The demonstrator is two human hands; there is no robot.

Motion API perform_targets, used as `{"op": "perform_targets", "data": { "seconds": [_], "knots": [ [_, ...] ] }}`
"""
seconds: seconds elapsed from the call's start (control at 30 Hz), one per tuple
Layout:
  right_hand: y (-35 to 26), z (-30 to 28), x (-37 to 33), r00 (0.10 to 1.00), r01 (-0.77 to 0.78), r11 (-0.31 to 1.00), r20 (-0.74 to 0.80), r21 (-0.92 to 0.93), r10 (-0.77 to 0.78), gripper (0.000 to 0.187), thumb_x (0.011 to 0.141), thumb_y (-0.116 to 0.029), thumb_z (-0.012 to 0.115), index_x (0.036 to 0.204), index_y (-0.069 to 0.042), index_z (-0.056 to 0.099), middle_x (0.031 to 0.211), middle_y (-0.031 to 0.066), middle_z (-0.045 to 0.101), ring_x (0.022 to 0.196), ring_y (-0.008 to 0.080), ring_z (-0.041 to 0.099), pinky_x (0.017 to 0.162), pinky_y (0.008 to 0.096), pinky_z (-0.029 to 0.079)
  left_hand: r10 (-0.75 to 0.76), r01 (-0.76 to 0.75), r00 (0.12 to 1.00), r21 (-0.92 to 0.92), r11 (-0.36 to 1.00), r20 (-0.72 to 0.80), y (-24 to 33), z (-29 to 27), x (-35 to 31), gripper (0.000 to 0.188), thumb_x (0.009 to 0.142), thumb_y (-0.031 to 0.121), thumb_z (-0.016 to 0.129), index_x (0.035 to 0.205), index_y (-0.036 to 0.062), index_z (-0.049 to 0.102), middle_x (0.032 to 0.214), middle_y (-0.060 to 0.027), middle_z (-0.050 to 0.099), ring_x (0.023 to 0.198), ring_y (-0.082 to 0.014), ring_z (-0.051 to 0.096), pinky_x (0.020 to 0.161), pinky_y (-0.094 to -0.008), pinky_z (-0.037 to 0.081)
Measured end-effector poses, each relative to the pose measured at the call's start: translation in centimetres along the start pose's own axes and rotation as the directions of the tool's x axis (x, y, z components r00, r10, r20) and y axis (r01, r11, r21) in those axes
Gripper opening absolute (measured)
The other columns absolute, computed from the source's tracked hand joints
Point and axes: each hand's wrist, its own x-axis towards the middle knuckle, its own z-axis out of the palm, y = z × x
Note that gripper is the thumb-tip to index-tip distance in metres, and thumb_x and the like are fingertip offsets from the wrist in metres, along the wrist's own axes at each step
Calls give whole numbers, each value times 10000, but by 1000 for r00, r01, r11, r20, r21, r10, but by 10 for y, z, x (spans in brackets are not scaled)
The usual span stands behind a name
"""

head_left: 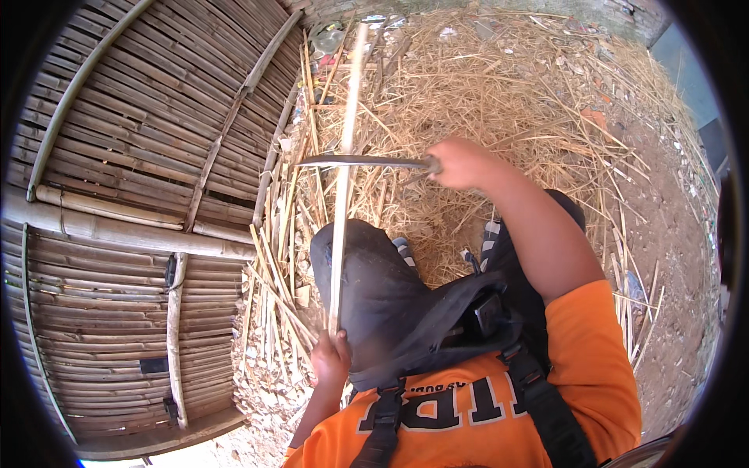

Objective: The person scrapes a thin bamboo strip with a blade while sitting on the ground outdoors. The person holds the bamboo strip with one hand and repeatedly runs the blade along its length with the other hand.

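Note:
My left hand (331,358) is closed around the lower end of a long pale bamboo strip (341,218). The strip rises past my left knee and points away over the straw. In my right hand (462,164) is the handle of a long-bladed knife (374,161), a machete by its look. Its dark blade lies crosswise over the strip, pointing left, and appears to touch it above my knee. Whether the edge is biting into the strip, I cannot tell.
A bamboo slat wall (140,117) with thick poles stands close on my left. Straw and shavings (468,86) cover the ground ahead. Loose bamboo strips (269,292) lie between the wall and my left leg. Bare earth (663,218) with bits of litter stretches to the right.

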Motion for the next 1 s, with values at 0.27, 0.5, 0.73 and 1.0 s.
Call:
{"op": "perform_targets", "data": {
  "seconds": [0.27, 0.5, 0.73, 1.0],
  "knots": [
    [9, -5, 8, 997, 34, 995, -70, -90, -40, 162, 866, -137, 686, 1017, -77, 690, 838, 122, 695, 766, 248, 674, 690, 411, 540, 45, -45, 999, 41, 998, -5, -7, 0, 4, 409, 992, 273, 592, 1172, -95, 583, 583, -210, 589, 530, -422, 608, 498, -494, 464],
    [-27, 3, -3, 998, 64, 998, -28, -19, -65, 119, 889, -109, 659, 990, -71, 709, 816, 108, 691, 761, 207, 670, 682, 423, 545, 78, -77, 995, -30, 997, 60, -16, -3, 3, 485, 1000, 269, 584, 1265, -134, 533, 611, -196, 613, 537, -391, 633, 503, -480, 477],
    [5, 7, 7, 998, 65, 994, 27, -93, -63, 172, 795, -105, 676, 961, -86, 720, 895, 142, 706, 845, 310, 698, 744, 450, 552, 66, -77, 989, 80, 994, 136, -7, -20, 10, 364, 1002, 289, 563, 1071, -67, 596, 664, -224, 627, 591, -428, 634, 548, -489, 493],
    [-29, -5, -13, 992, 115, 980, -33, -160, -122, 178, 782, -98, 678, 954, -103, 720, 890, 130, 708, 863, 316, 695, 759, 463, 552, -59, 64, 980, -25, 998, 192, -5, -20, 12, 344, 1006, 324, 576, 1034, -16, 620, 653, -214, 631, 602, -404, 643, 557, -477, 488]
  ]
}}
